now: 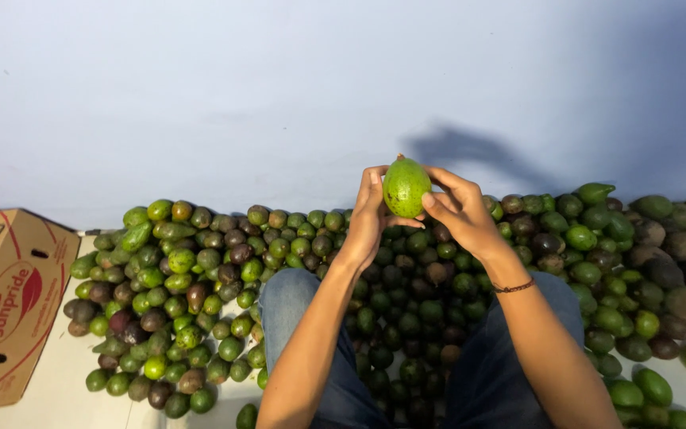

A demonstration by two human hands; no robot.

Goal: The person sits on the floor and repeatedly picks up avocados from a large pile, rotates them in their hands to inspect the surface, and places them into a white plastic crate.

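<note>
Knees (295, 298) by pile (406, 318); above pile, left hand (368, 218) and right hand (460, 208) both grip avocado (405, 187).

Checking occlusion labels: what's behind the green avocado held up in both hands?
Behind the green avocado held by the left hand and right hand: the pale blue wall above, the avocado pile below. The fruit's far side and the fingers behind it are hidden.
</note>
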